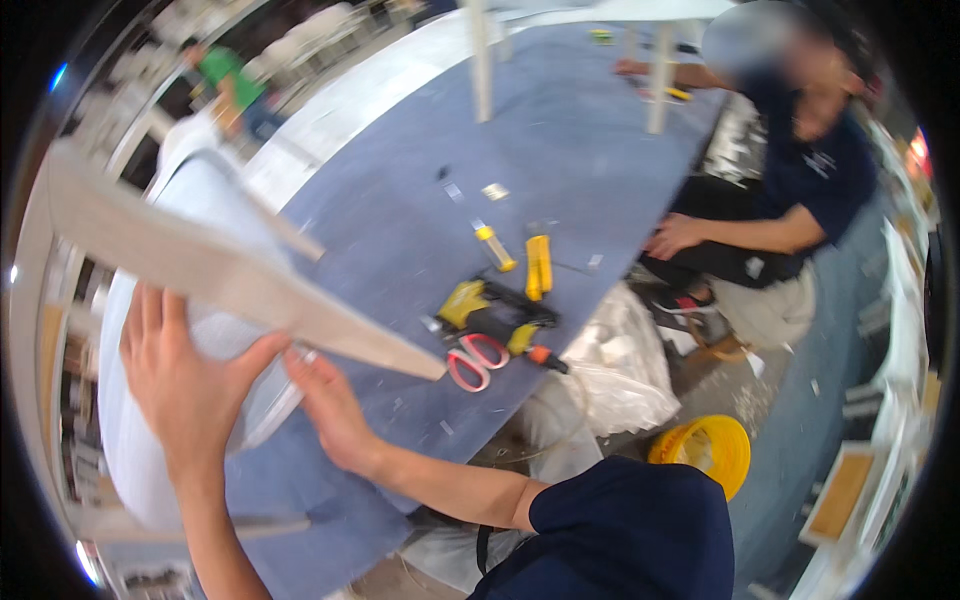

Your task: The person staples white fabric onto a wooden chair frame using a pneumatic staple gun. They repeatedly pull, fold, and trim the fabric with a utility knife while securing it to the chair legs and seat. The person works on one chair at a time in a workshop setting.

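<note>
A chair with a pale grey upholstered part [215, 205] and bare pale wooden legs lies tipped on the blue-grey table. One tapered wooden leg [250, 280] slants across in front of me. My left hand [185, 375] lies spread against the upholstery just below that leg, its fingertips behind the wood. Close to the left thumb, my right hand [335, 405] has thumb and fingers pressed together at the covering's edge; what they pinch is too small to make out. Right of the leg's tip are red-and-white-handled scissors [477, 362] and a yellow-and-black air stapler [490, 315].
A yellow-handled knife [493, 248] and yellow-handled pliers [538, 268] lie on the table [390, 220]. Another person [800, 190] sits at its right edge, near a yellow bucket [705, 450] and plastic sheeting [625, 360]. Pale legs [660, 80] of another piece stand at the far end.
</note>
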`<state>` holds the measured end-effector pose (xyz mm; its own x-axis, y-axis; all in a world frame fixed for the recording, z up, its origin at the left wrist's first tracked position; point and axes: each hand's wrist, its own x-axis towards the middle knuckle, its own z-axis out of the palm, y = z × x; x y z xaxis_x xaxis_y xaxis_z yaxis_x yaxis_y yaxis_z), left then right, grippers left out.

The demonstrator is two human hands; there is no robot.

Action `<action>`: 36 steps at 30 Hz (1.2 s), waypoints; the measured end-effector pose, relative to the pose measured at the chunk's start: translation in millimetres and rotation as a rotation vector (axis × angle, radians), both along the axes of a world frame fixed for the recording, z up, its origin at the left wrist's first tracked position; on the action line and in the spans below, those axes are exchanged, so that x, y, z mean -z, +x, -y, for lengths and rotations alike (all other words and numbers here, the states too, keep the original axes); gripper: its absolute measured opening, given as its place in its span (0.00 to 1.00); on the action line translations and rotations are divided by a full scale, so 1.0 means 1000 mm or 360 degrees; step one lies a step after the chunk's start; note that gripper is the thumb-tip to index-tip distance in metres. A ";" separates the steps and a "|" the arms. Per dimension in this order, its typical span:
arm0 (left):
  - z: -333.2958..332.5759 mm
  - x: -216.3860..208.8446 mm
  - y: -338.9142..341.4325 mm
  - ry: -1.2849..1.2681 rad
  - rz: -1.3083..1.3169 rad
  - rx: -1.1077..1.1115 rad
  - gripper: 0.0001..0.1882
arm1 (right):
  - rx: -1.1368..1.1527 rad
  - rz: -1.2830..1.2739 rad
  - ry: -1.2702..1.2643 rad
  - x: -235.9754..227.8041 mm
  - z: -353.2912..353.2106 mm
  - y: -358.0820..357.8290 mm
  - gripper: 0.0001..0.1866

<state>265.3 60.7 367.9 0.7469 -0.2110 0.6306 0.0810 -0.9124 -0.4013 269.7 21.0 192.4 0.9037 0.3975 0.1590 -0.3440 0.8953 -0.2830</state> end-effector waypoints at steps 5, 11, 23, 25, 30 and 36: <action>0.004 0.002 0.004 -0.0118 0.0007 0.0066 0.53 | -0.0084 0.0065 0.0155 -0.013 0.031 0.003 0.32; 0.004 -0.002 0.000 -0.0140 0.0013 0.0072 0.54 | -0.0057 -0.0085 0.0205 -0.026 0.031 -0.012 0.29; 0.006 -0.002 -0.003 -0.0170 0.0003 0.0069 0.56 | -0.0052 -0.0098 0.0189 -0.015 0.031 -0.010 0.22; 0.006 -0.002 -0.003 -0.0164 0.0006 0.0074 0.56 | -0.0054 -0.0107 0.0210 -0.015 0.032 -0.010 0.22; 0.007 -0.002 -0.003 -0.0168 0.0002 0.0055 0.55 | -0.0085 -0.0137 0.0227 -0.017 0.032 -0.011 0.22; 0.009 -0.003 -0.003 -0.0183 -0.0020 0.0034 0.56 | -0.0079 -0.0099 0.0260 -0.017 0.032 -0.010 0.22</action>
<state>262.3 51.6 371.3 0.7510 -0.1541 0.6421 0.0564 -0.9539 -0.2949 259.8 -10.8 209.3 0.8939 0.4150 0.1694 -0.4010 0.9092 -0.1118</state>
